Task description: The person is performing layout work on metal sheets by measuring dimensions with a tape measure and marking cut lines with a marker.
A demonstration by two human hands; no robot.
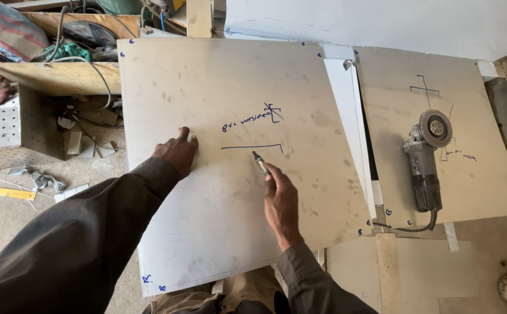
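Observation:
A large pale metal sheet [218,87] lies flat in front of me, marked with blue handwriting and a drawn blue line [250,146]. My right hand [280,200] holds a marker pen [260,163], its tip just below the right part of that line. My left hand [178,152] rests flat on the sheet to the left of the line, fingers pointing away from me. Both arms wear dark sleeves.
A second marked sheet [474,174] lies to the right with a grey angle grinder [427,160] on it. A white strip [349,116] sits between the sheets. At the left are a perforated metal box [9,122], cables, scraps and a yellow level [6,192] on the floor.

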